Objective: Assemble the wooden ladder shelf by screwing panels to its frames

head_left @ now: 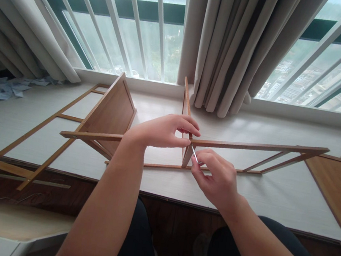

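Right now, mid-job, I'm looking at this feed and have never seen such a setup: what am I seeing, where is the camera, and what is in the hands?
There is one picture, from a camera worn on a person's head, looking forward and down, so the two bare arms coming in from below are that person's own. The left hand pinches a joint of a wooden frame. The right hand holds a small metal hex key with its tip at that joint. The frame stands on a wide white window ledge. A wooden panel stands tilted at its left end, a flat ladder-like frame lies further left, and another panel lies at right. Curtains hang behind.
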The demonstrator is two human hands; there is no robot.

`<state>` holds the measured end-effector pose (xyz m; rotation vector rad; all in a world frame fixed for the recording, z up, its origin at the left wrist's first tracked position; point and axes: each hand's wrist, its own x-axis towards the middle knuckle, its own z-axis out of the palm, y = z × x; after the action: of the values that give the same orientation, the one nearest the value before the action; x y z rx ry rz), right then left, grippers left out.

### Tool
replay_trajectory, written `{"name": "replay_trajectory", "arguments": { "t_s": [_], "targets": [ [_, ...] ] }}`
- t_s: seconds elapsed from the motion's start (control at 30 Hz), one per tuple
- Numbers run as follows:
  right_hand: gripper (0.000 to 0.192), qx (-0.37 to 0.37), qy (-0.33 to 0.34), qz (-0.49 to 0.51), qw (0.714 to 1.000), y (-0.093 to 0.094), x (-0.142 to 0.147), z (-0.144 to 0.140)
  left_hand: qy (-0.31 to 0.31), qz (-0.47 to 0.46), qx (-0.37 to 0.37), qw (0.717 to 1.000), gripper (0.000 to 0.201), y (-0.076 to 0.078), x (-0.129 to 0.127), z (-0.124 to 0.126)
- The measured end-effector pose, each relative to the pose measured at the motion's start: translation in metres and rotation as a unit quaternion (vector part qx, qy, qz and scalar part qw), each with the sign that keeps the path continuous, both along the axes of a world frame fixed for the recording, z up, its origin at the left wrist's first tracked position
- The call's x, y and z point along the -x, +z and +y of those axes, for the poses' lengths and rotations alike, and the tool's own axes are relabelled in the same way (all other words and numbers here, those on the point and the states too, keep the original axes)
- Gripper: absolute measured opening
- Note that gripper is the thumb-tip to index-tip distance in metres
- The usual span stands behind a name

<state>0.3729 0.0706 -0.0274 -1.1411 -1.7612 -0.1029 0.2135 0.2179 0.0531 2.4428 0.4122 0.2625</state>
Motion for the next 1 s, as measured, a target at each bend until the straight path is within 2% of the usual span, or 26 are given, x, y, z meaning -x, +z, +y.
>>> {"name": "replay_trajectory", "arguments": {
  "t_s": [0.4, 0.63, 1.0],
  "targets": [
    [0.022, -0.005, 0.006, -0.077, 0.997, -0.0035, -0.0016, 0.0043, -0.003, 0.001, -0.004, 1.000, 0.033, 0.0000, -0.0006, -0.0003],
    [0.017, -0.004, 0.024, -0.056, 0.998, -0.0035, -0.0018, 0.0047, -0.002, 0.001, -0.007, 1.000, 0.032, 0.0007, 0.0002, -0.0007],
    [0.022, -0.012, 0.001, -0.016, 1.000, -0.0050, 0.0006, 0.0018, -0.001, 0.003, -0.008, 1.000, 0.033, -0.0004, -0.0003, 0.0002]
  ]
}}
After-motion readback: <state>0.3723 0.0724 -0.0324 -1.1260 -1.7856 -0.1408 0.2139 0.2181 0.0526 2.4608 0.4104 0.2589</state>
